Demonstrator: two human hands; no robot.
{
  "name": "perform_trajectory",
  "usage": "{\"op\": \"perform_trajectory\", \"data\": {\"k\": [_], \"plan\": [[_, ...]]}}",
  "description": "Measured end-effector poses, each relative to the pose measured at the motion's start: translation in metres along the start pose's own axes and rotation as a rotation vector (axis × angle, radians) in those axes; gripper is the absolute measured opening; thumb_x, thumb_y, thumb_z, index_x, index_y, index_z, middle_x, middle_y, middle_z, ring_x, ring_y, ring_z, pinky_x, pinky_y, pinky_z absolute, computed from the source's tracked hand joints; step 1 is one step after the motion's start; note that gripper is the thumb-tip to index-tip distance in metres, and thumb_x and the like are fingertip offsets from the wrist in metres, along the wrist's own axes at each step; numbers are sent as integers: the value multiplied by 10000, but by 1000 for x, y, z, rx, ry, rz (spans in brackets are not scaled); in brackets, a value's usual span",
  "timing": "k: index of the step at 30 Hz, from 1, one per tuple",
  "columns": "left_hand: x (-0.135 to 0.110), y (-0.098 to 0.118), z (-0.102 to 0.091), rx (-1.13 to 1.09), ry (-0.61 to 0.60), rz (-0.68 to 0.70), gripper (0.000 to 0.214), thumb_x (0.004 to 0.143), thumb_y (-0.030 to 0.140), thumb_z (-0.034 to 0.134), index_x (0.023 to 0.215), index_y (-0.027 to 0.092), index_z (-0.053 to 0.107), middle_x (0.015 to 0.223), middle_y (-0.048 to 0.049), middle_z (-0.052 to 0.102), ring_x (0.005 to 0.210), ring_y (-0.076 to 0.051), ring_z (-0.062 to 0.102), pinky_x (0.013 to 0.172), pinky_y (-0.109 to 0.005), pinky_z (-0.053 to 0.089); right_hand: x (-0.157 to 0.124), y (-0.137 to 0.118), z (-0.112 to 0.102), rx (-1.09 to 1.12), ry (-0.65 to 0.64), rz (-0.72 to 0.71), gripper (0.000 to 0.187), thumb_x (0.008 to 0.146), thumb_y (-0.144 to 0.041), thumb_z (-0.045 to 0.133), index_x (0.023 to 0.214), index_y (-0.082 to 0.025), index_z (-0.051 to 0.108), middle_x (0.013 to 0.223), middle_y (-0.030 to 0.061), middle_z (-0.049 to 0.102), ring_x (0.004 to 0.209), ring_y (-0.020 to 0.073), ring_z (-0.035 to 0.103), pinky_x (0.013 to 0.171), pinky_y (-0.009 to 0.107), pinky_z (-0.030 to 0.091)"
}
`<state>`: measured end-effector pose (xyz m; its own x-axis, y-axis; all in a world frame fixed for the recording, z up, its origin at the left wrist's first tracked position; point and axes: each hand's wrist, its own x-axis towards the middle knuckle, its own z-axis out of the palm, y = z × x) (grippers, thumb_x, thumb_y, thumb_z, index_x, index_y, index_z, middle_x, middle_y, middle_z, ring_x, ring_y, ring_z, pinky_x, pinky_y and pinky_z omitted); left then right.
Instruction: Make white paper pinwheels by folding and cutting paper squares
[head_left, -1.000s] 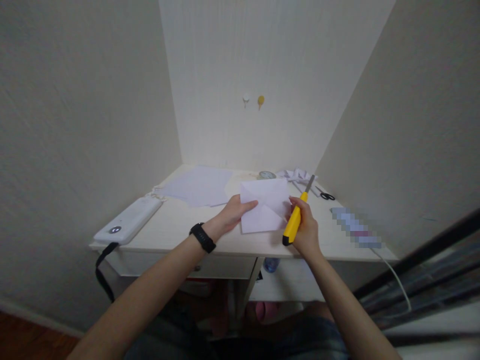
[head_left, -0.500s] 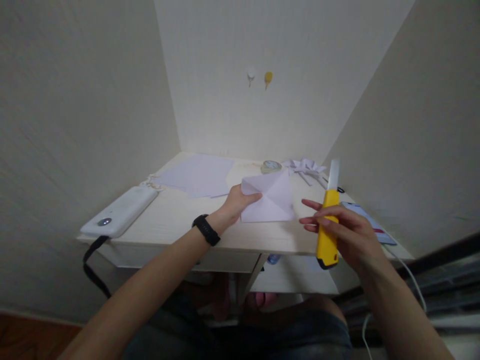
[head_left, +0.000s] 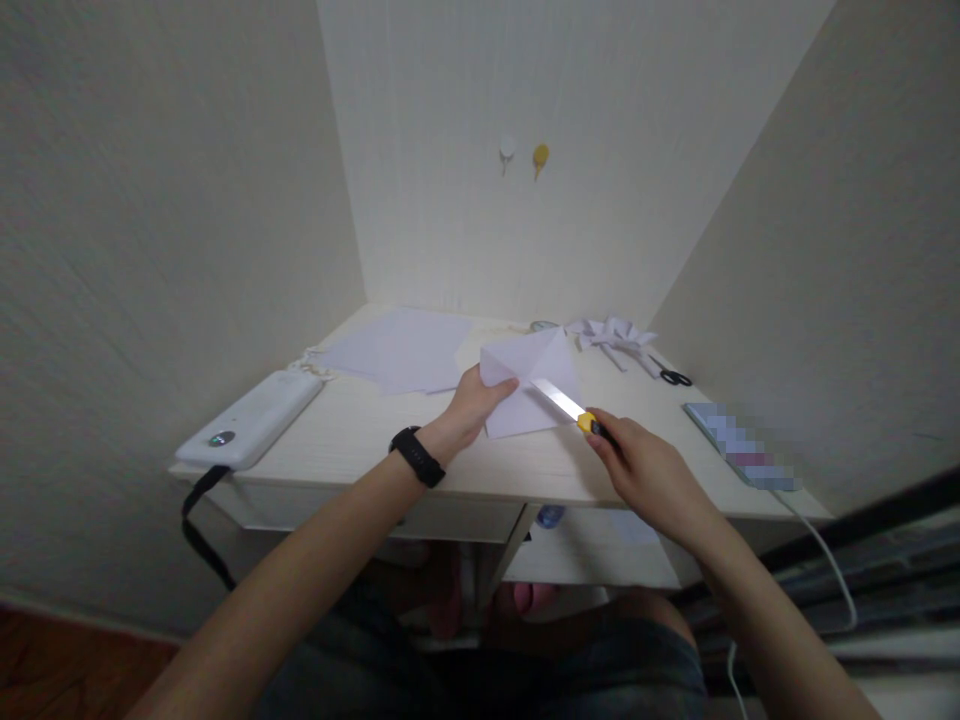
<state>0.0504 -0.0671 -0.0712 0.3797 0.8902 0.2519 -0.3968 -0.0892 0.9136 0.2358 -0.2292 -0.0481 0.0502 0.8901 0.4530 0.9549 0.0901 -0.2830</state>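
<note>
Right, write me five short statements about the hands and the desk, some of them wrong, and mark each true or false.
1. The left hand holds a creased paper. True.

2. The right hand is empty. False: it holds a yellow-handled knife, its blade directed toward the paper.

3. The black watch is worn on the right wrist. False: it is on the left wrist.

4. The black-handled scissors lie toward the right end of the desk. True.

5. On the wall, the yellow hook is to the left of the white hook. False: as seen here, the yellow one is to the right.
</note>
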Motion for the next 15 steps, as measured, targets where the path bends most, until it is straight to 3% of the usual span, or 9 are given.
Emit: {"op": "perform_trajectory", "data": {"k": [5,15], "plan": [[-1,-1,0,9,18,8,455,680,214,786,1099,92,655,1160,-176,690,953,-249,675,927,-436,514,4,-11,3,-341,-3,55,351,966,-364,462,1261,-228,596,945,74,673,724,199,632,574,280,387],[-2,1,1,22,0,10,430,682,228,787,1067,80,665,1142,-187,695,931,-249,681,905,-434,521,4,-18,12,-467,-30,71,386,970,-379,461,1321,-262,568,923,52,653,586,151,570,486,275,275]]}}
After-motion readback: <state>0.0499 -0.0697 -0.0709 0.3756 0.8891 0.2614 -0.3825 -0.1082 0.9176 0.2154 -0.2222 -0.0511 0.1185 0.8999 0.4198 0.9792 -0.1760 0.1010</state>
